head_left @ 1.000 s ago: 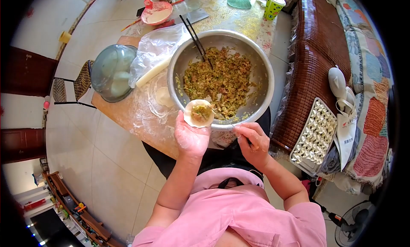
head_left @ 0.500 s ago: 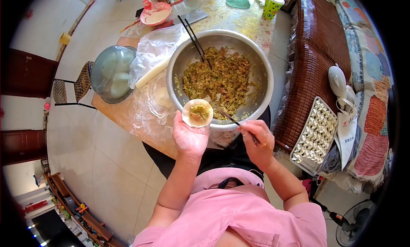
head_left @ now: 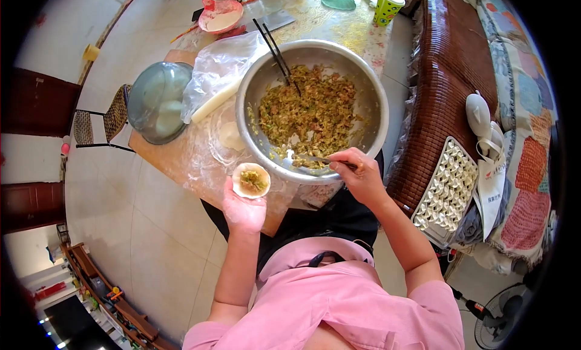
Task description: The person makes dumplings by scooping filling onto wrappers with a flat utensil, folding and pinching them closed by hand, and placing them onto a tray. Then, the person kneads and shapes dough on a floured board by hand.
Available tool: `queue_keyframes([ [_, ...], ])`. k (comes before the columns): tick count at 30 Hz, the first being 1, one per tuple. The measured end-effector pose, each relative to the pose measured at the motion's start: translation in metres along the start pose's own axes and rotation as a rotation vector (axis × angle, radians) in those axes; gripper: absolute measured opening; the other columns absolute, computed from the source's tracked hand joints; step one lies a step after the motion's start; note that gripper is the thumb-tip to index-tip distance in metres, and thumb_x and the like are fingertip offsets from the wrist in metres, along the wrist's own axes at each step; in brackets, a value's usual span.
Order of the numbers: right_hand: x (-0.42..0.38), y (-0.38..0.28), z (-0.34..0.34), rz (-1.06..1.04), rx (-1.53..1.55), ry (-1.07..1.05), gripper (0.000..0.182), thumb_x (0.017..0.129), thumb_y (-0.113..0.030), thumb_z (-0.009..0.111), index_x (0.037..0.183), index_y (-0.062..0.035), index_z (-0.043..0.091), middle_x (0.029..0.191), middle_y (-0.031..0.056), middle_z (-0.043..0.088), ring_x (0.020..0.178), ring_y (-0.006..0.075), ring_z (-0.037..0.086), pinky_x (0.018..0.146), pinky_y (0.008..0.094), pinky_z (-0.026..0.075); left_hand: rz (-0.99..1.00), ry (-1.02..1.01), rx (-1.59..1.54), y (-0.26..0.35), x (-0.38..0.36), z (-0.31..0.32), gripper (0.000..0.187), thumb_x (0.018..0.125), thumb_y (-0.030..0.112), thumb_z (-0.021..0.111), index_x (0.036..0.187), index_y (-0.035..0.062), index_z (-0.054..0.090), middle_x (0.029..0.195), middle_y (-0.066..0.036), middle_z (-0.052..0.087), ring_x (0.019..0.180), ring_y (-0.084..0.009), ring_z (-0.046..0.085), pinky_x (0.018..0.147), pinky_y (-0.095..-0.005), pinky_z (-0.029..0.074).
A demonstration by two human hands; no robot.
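My left hand [head_left: 244,212] is palm up, with a round dumpling wrapper [head_left: 241,187] resting on its fingers. A mound of minced filling [head_left: 255,180] sits in the middle of that wrapper. In my right hand [head_left: 361,176] is a slim metal utensil [head_left: 319,159], gripped by its handle, its shiny end at the near side of the filling in the bowl. The large steel bowl [head_left: 379,117] contains chopped meat and vegetable filling [head_left: 311,108]. Black chopsticks [head_left: 270,44] lean against its far left side with their tips in the filling.
Left of the bowl, a floured board [head_left: 163,159] bears a rolling pin [head_left: 215,105], a plastic bag [head_left: 221,62] and a covered glass container [head_left: 158,102]. Behind are a pink bowl [head_left: 221,24] and green cup [head_left: 388,8]. A tray of dumplings [head_left: 445,186] lies on the right seat.
My left hand has drawn left and slightly down with the filled wrapper, away from the bowl's rim. My right hand has moved up over the rim, bringing the utensil's end back along the filling.
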State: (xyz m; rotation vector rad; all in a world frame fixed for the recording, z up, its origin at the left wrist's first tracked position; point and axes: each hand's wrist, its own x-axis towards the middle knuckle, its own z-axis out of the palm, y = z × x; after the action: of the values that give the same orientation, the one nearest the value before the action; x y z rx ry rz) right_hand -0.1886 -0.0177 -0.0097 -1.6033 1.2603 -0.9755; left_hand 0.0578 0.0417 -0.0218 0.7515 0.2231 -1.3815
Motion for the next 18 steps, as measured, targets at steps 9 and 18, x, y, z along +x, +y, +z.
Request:
queue_keyframes([
  [9, 0.006, 0.002, 0.013, -0.018, -0.082, -0.109, 0.012, 0.079, -0.003, 0.062, 0.091, -0.003, 0.065, 0.083, 0.0114, 0.062, 0.074, 0.0237, 0.061, 0.066, 0.0295, 0.048, -0.164, 0.079, 0.018, -0.043, 0.001, -0.022, 0.039, 0.095, 0.03, 0.036, 0.12, 0.0024, 0.047, 0.12, -0.012, 0.054, 0.114, -0.0281, 0.05, 0.1, -0.0448, 0.038],
  [18, -0.015, 0.001, 0.005, 0.336, 0.246, -0.075, 0.014, 0.082, -0.001, 0.06, 0.095, -0.0014, 0.066, 0.083, 0.0058, 0.063, 0.074, 0.0101, 0.061, 0.062, 0.024, 0.048, -0.225, -0.008, 0.012, -0.051, -0.003, -0.001, 0.042, 0.096, 0.03, 0.033, 0.127, 0.0032, 0.04, 0.126, -0.013, 0.05, 0.117, -0.029, 0.048, 0.1, -0.047, 0.037],
])
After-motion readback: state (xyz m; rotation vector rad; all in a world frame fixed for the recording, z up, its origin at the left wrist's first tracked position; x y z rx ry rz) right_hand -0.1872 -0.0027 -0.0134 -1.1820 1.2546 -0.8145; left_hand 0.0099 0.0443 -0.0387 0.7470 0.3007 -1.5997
